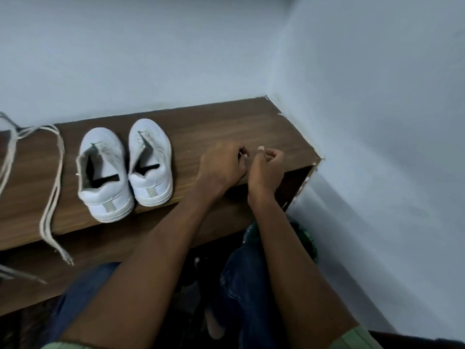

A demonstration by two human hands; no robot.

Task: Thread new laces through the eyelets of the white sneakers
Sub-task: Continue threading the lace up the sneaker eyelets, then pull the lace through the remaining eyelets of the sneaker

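Fingers on both our hands are curled in toward each other at the right of centre in the frame: the left hand (221,165) and the right hand (268,167) nearly meet over the tabletop (226,127), and we cannot tell whether they pinch something small between them or hold nothing. Neither hand touches the task's things. The two white sneakers (125,167) stand side by side left of centre, heels toward us, with no laces in them, and the laces (54,187) lie well apart at the far left, trailing over the tabletop's front edge. We judge that threading has not begun. The hanging ends could drag the laces off the edge if brushed, and the frayed tips may snag at the eyelets. The eyelets themselves are too small to make out, and part of the laces is cut off by the left border.
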